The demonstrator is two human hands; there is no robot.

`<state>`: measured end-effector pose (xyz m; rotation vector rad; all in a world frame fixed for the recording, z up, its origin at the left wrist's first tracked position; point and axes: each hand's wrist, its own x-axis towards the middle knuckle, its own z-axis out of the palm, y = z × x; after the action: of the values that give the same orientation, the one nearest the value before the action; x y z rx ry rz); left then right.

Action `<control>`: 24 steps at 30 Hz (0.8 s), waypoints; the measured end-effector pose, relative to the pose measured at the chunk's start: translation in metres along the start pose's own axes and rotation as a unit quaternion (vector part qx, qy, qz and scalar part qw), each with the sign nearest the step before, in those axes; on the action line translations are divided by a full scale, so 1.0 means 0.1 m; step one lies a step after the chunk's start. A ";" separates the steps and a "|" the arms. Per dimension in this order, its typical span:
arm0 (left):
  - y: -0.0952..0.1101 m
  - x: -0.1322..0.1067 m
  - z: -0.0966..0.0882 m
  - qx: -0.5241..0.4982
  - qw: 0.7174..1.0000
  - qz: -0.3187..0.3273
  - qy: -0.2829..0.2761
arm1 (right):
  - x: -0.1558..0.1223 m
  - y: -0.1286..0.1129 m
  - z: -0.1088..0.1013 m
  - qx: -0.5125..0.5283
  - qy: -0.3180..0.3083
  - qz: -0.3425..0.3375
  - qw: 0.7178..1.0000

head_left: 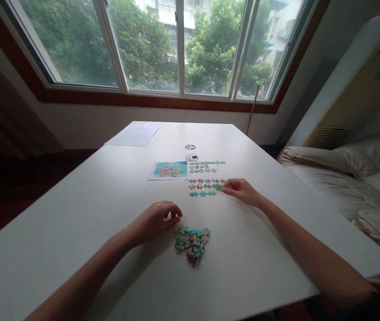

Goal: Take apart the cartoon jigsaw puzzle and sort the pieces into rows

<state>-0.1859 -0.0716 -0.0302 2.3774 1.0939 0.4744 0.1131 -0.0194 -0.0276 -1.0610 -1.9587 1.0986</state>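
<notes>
My left hand point(156, 219) rests on the white table point(76, 209) with its fingers curled, just left of a heap of loose puzzle pieces point(192, 242); whether it holds anything I cannot make out. My right hand point(241, 191) reaches forward and pinches a small green puzzle piece point(219, 187) at the right end of rows of laid-out pieces point(206, 186). A second group of laid-out rows point(206, 166) lies just beyond. A colourful reference picture point(169, 170) lies to their left.
Two small round lids or discs point(192, 157) sit behind the rows. A sheet of paper point(133, 134) lies at the table's far left. A bed with white bedding point(350, 183) stands to the right. A thin stick point(252, 109) leans by the window.
</notes>
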 end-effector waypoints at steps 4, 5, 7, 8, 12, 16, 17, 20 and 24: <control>0.06 -0.02 -0.03 -0.013 0.999 0.016 -0.025 | 0.05 0.03 -0.06 -0.038 0.005 0.021 0.999; 0.07 -0.03 -0.03 -0.017 0.999 0.020 -0.032 | 0.08 0.05 -0.09 -0.055 0.002 0.029 0.998; 0.10 -0.04 -0.04 -0.024 0.998 0.024 -0.045 | 0.16 0.09 -0.19 -0.098 -0.004 0.043 0.994; 0.12 -0.04 -0.04 -0.027 0.998 0.023 -0.051 | 0.22 0.12 -0.25 -0.122 -0.004 0.049 0.991; 0.17 -0.05 -0.06 -0.031 0.997 0.013 -0.074 | 0.48 0.25 -0.48 -0.258 0.010 0.086 0.962; 0.19 -0.06 -0.07 -0.025 0.996 0.008 -0.080 | 0.70 0.35 -0.58 -0.332 -0.009 0.112 0.937; 0.19 -0.06 -0.07 -0.025 0.996 0.009 -0.080 | 0.74 0.36 -0.59 -0.337 -0.014 0.117 0.934; 0.18 -0.06 -0.06 -0.026 0.997 0.008 -0.079 | 0.82 0.39 -0.58 -0.364 -0.015 0.127 0.922; 0.18 -0.06 -0.06 -0.022 0.997 0.004 -0.080 | 0.83 0.41 -0.55 -0.396 0.017 0.110 0.911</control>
<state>-0.1814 -0.0846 -0.0159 2.3368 0.9917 0.3016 0.1329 0.0866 -0.0278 -1.7298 -2.3516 0.3380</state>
